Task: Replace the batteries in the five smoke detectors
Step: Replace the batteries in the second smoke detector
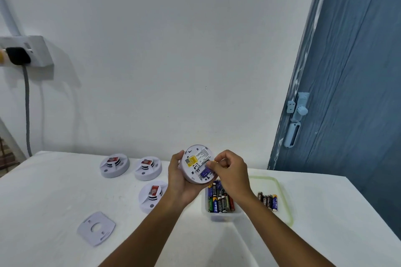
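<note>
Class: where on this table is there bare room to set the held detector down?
Bare cloth lies left of the mounting plate, and along the right edge past the lid. It is crowded around the three detectors and the battery tub.

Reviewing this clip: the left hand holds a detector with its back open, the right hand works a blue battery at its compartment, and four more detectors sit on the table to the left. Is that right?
Not quite. The head view shows three detectors on the table, not four. The rest holds: the left hand holds the open detector, and the right hand works a blue battery at its compartment.
</note>
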`<state>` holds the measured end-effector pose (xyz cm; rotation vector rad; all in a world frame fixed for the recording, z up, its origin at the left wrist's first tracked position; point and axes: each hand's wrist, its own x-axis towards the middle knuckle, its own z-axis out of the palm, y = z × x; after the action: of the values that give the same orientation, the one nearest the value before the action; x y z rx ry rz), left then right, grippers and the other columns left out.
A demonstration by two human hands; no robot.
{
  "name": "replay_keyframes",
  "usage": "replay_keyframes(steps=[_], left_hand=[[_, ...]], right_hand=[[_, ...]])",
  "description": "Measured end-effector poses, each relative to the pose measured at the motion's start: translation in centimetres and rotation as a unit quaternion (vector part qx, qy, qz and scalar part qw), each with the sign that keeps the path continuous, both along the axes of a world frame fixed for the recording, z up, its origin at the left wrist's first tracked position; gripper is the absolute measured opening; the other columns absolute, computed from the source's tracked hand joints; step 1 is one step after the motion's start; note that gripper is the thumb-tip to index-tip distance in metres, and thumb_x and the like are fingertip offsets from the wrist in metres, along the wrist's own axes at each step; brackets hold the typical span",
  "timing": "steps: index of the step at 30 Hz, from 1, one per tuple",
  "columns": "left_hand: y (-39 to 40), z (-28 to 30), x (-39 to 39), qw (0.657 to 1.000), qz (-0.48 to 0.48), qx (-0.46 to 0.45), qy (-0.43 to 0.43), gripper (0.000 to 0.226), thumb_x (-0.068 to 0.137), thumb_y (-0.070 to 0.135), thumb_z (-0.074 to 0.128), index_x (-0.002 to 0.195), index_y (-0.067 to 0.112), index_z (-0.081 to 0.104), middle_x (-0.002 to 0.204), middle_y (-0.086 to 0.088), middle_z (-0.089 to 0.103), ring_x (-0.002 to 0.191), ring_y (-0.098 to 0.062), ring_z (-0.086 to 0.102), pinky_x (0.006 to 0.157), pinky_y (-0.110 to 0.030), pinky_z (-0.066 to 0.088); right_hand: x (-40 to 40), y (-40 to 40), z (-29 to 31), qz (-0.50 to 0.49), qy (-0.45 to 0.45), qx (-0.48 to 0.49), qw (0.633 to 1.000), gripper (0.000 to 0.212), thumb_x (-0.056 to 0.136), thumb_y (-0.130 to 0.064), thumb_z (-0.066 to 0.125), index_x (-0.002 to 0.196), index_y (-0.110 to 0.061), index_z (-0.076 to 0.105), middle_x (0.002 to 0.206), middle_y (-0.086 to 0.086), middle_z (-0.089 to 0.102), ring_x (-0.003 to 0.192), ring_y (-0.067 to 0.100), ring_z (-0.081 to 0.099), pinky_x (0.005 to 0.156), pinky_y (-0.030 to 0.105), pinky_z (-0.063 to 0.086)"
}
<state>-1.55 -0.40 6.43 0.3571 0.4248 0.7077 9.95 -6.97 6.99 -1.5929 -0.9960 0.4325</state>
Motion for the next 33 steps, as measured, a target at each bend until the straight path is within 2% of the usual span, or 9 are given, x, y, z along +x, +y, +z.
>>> replay_keyframes(steps=[4,7,16,19,23,25,27,30,33], left_hand=[[-0.2,0.3,0.0,1.0,0.0,0.005,0.003,0.046,0.087,0.044,0.048,0.108,0.008,0.066,0.098,-0.019,0.069,0.098,-0.034,0.057,0.088,-0.049,0.046],[0.0,0.2,-0.3,1.0,0.01,0.013,0.005,0.046,0.086,0.045,0.048,0.107,0.009,0.066,0.098,-0.019,0.069,0.097,-0.034,0.057,0.089,-0.048,0.044],[0.1,0.2,-0.5,1.0,0.019,0.009,-0.014,0.048,0.076,0.045,0.054,0.106,0.009,0.068,0.1,-0.018,0.069,0.098,-0.033,0.056,0.097,-0.047,0.04],[0.2,0.4,-0.5,1.0,0.015,0.009,-0.011,0.049,0.08,0.046,0.052,0.108,0.009,0.067,0.101,-0.018,0.069,0.096,-0.032,0.057,0.094,-0.046,0.042],[0.2,0.2,-0.4,1.0,0.012,0.013,0.003,0.049,0.083,0.047,0.05,0.109,0.01,0.066,0.1,-0.019,0.07,0.099,-0.034,0.058,0.096,-0.047,0.042],[0.3,-0.2,-0.6,1.0,0.012,0.009,0.003,0.047,0.082,0.046,0.051,0.108,0.009,0.067,0.099,-0.019,0.071,0.099,-0.034,0.058,0.098,-0.047,0.04],[0.5,-0.4,-0.9,1.0,0.015,0.006,0.003,0.046,0.08,0.045,0.053,0.107,0.009,0.066,0.097,-0.019,0.071,0.099,-0.034,0.057,0.097,-0.049,0.041],[0.8,-0.8,-1.5,1.0,0.028,0.002,0.012,0.044,0.084,0.045,0.051,0.105,0.01,0.066,0.1,-0.019,0.07,0.103,-0.037,0.056,0.091,-0.053,0.043],[0.7,-1.2,-2.0,0.999,0.035,-0.011,0.014,0.042,0.086,0.045,0.05,0.107,0.011,0.065,0.107,-0.019,0.067,0.106,-0.038,0.055,0.088,-0.055,0.045]], right_hand=[[0.0,0.2,-0.7,0.001,-0.023,0.019,1.0,0.013,0.081,-0.021,0.075,0.077,-0.014,0.066,0.072,-0.003,0.069,0.068,0.009,0.067,0.062,0.029,0.057],[-0.1,0.0,-0.9,-0.005,-0.063,0.035,0.997,0.005,0.086,-0.013,0.068,0.082,-0.016,0.069,0.09,-0.002,0.063,0.076,0.006,0.06,0.063,0.011,0.048],[-0.9,-0.9,-2.9,0.038,-0.085,0.085,0.992,0.042,0.081,0.018,0.051,0.109,-0.007,0.07,0.116,-0.007,0.05,0.106,0.002,0.053,0.069,0.004,0.044],[-1.1,-1.0,-4.1,0.037,-0.148,0.098,0.983,0.046,0.08,0.005,0.045,0.118,-0.01,0.067,0.124,-0.012,0.047,0.111,0.004,0.05,0.081,0.011,0.048],[-0.6,-1.1,-4.8,0.027,-0.31,0.064,0.948,0.047,0.091,-0.021,0.033,0.128,-0.009,0.06,0.133,0.004,0.048,0.118,0.005,0.041,0.092,0.023,0.049],[0.0,-1.1,-4.7,0.046,-0.352,0.037,0.934,0.047,0.091,-0.019,0.032,0.129,-0.015,0.06,0.137,0.005,0.045,0.121,0.008,0.04,0.092,0.023,0.047],[0.8,-1.0,-4.2,0.096,-0.271,0.003,0.958,0.047,0.089,0.0,0.041,0.124,-0.02,0.064,0.136,-0.002,0.044,0.118,0.01,0.046,0.09,0.022,0.047],[2.6,-0.4,-3.7,0.084,-0.063,-0.023,0.994,0.045,0.088,0.011,0.042,0.113,-0.016,0.067,0.107,0.001,0.062,0.085,0.016,0.065,0.071,0.02,0.052],[4.4,0.5,-4.3,0.035,-0.021,-0.091,0.995,0.034,0.091,0.008,0.041,0.115,-0.001,0.063,0.086,0.009,0.064,0.067,0.019,0.068,0.063,0.032,0.057]])
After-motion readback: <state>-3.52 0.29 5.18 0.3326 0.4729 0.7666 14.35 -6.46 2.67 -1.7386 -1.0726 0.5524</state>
